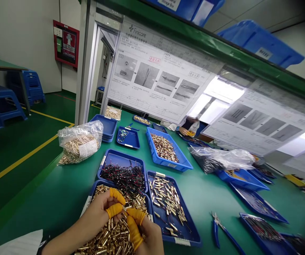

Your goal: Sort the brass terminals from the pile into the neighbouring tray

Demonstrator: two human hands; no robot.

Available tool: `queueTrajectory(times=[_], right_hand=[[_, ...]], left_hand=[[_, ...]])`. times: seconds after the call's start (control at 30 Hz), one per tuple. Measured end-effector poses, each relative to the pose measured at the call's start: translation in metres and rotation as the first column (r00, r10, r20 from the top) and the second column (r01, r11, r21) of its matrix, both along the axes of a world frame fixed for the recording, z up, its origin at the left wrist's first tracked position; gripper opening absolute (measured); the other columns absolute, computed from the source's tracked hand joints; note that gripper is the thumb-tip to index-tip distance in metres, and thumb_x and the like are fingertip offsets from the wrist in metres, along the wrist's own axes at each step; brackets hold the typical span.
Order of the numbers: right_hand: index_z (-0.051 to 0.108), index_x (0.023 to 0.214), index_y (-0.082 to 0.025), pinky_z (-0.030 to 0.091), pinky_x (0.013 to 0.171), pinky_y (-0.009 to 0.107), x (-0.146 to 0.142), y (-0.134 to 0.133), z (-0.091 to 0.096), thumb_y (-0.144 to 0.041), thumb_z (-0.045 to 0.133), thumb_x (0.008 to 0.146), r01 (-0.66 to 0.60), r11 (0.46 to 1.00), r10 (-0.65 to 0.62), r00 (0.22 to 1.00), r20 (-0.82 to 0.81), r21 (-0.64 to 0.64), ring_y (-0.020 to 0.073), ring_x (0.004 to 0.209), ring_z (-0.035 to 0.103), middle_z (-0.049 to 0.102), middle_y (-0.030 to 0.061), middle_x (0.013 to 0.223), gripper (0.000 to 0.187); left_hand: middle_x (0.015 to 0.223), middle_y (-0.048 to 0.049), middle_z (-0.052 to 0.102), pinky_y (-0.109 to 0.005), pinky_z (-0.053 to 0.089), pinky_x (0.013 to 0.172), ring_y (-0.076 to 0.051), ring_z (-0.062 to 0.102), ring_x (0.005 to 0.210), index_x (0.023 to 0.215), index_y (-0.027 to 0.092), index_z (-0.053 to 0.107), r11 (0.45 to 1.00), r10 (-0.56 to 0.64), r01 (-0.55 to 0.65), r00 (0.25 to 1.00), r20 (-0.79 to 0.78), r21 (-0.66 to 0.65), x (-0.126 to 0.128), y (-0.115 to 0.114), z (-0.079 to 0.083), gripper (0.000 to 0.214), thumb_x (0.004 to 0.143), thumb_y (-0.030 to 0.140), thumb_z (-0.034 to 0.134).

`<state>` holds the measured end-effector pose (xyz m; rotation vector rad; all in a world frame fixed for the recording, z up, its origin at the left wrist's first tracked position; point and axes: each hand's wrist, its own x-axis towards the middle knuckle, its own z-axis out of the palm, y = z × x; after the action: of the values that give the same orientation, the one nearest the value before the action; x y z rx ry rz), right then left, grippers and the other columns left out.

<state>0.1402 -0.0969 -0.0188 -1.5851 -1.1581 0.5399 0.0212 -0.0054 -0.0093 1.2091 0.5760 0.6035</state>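
Observation:
Above a tray of brass-coloured metal sleeves (112, 235), my left hand (108, 205) and my right hand (147, 228) meet at the fingertips. Yellow finger cots cover the thumbs and index fingers. Between them is a small metal sleeve (124, 209), pinched from both sides; whether a wire sits inside it is too small to tell. Just beyond lies a blue tray with a pile of thin black and red wires (123, 177). To the right, another blue tray (188, 226) holds sleeves with wires attached.
A blue bin of sleeves (165, 148), a plastic bag of sleeves (80, 145) and stacked trays (107, 125) stand farther back. Blue-handled pliers (217, 226) lie at right, near more trays (258, 203). Instruction sheets (157, 71) hang overhead. Another person's hand (185, 131) works across the table.

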Motion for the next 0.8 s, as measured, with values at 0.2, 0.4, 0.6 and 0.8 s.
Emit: queueTrajectory(times=[0.2, 0.4, 0.6, 0.8], right_hand=[[0.062, 0.085, -0.017, 0.036, 0.043, 0.02, 0.004, 0.0, 0.003, -0.046, 0.058, 0.076, -0.036, 0.999, 0.038, 0.975, -0.22, 0.014, 0.0119, 0.044, 0.05, 0.056, -0.0021, 0.049, 0.031], [0.047, 0.076, -0.02, 0.027, 0.036, 0.015, 0.001, 0.0, 0.001, -0.051, 0.056, 0.076, -0.074, 0.997, 0.079, 0.968, -0.239, 0.028, 0.0054, 0.031, 0.039, 0.048, -0.0091, 0.039, 0.033], [0.049, 0.074, -0.021, 0.034, 0.036, 0.017, 0.0, 0.002, -0.006, -0.05, 0.051, 0.08, -0.065, 0.997, 0.067, 0.994, -0.082, 0.031, 0.008, 0.033, 0.045, 0.051, -0.0065, 0.042, 0.03], [0.061, 0.086, -0.018, 0.048, 0.059, 0.026, 0.022, -0.002, -0.003, -0.038, 0.057, 0.079, -0.083, 0.996, 0.085, 0.995, 0.057, -0.027, 0.0189, 0.064, 0.062, 0.066, 0.0074, 0.075, 0.022]], left_hand=[[0.081, -0.0018, 0.061, -0.027, 0.042, 0.072, -0.019, 0.056, 0.08, 0.078, 0.019, 0.059, 0.906, 0.087, 0.014, 0.972, -0.22, 0.422, -0.006, -0.008, 0.007, 0.006, 0.077, 0.02, 0.054], [0.081, 0.0002, 0.063, -0.023, 0.038, 0.071, -0.018, 0.055, 0.08, 0.074, 0.021, 0.06, 0.826, 0.025, 0.168, 0.943, -0.333, 0.537, -0.009, -0.012, 0.007, 0.009, 0.078, 0.018, 0.053], [0.079, -0.0004, 0.061, -0.025, 0.039, 0.068, -0.019, 0.054, 0.078, 0.073, 0.019, 0.056, 0.87, 0.052, 0.116, 0.945, -0.323, 0.479, -0.005, -0.012, 0.005, 0.006, 0.077, 0.016, 0.052], [0.078, -0.0011, 0.059, -0.026, 0.042, 0.068, -0.019, 0.056, 0.077, 0.077, 0.018, 0.055, 0.938, 0.083, -0.009, 0.977, -0.199, 0.346, -0.004, -0.008, 0.007, 0.007, 0.073, 0.014, 0.05]])
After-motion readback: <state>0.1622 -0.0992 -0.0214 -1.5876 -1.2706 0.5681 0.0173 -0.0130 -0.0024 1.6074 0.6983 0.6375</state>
